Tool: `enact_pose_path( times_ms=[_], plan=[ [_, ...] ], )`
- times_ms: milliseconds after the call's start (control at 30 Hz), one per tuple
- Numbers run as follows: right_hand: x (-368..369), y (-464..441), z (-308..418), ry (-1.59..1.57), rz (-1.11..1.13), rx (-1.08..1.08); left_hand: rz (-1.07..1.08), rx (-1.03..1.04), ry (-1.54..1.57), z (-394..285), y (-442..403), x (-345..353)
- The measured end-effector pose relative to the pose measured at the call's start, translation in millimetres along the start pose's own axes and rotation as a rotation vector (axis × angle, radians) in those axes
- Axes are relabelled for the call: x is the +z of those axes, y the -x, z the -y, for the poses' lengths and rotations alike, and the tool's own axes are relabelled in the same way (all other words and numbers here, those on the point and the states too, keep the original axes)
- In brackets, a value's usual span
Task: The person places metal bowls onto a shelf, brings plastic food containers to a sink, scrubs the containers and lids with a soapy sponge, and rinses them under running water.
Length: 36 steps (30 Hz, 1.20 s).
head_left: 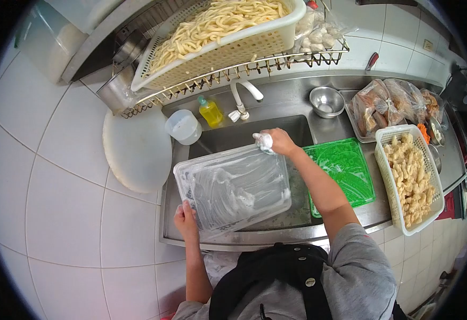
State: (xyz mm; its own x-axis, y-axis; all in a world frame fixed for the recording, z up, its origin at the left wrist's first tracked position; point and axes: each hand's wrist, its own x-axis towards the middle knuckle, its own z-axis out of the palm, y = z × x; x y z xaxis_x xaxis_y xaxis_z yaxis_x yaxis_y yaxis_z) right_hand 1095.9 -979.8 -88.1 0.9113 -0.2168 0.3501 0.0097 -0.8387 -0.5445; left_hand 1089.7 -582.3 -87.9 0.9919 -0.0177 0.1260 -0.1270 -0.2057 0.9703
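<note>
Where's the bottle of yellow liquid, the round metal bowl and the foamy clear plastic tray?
Bottle of yellow liquid point(211, 113), head view: middle of its side.
Round metal bowl point(326, 103), head view: its inside.
Foamy clear plastic tray point(233, 189), head view: its flat middle.

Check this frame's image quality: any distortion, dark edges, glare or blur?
Head view throughout: wide-angle distortion bows the tiles and sink rim; black corners frame the image; small highlights glint on the bowl; the tray looks reasonably crisp, with no obvious motion blur.

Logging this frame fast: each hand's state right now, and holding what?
Left hand: closed, holding the soapy tray by its edge.
Right hand: closed on a foamy wad; material unclear.
</note>
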Motion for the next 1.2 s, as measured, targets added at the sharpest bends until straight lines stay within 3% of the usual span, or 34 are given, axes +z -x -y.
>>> enact_pose_path(
  times_ms=[133, 167, 200, 233, 300, 333, 433, 500, 667, 733, 867, 933, 1067, 1200],
  plan=[
    [-4, -6, -1, -0.088, -0.071, 0.031, 0.212, -0.176, 0.230, -4, 3, 12],
    [-3, -9, 2, -0.056, -0.135, -0.014, 0.428, -0.239, 0.382, -17, 8, 18],
    [1, -11, 4, -0.082, -0.182, 0.075, 0.646, -0.298, 0.532, -26, 10, 25],
    [7, -14, 8, -0.083, -0.186, 0.074, 0.648, -0.295, 0.531, -26, 11, 32],
    [23, -15, 20, -0.088, -0.667, 0.009, 0.652, -0.252, 0.660, -25, 14, 47],
    [33, -10, 28, -0.146, -0.683, 0.044, 0.617, -0.300, 0.708, -32, 16, 55],
    [63, 10, 57, -0.310, -0.518, -0.091, 0.656, -0.216, 0.651, -36, 20, 75],
    [60, 28, 99, -0.455, -0.456, -0.216, 0.634, -0.283, 0.677, -39, 24, 83],
    [51, 59, 154, -0.672, -0.304, -0.313, 0.486, -0.142, 0.501, 23, 9, 82],
    [52, 60, 151, -0.587, -0.181, -0.379, 0.483, -0.128, 0.526, 9, 11, 81],
    [41, 44, 132, -0.455, -0.219, -0.392, 0.520, -0.176, 0.642, -52, 23, 76],
    [25, 36, 126, -0.254, -0.308, -0.401, 0.556, -0.174, 0.632, -57, 22, 68],
    [3, 20, 85, -0.238, -0.283, -0.387, 0.613, -0.144, 0.690, -61, 25, 54],
    [5, 16, 55, -0.110, -0.222, -0.202, 0.639, -0.161, 0.593, -67, 30, 52]
  ],
)
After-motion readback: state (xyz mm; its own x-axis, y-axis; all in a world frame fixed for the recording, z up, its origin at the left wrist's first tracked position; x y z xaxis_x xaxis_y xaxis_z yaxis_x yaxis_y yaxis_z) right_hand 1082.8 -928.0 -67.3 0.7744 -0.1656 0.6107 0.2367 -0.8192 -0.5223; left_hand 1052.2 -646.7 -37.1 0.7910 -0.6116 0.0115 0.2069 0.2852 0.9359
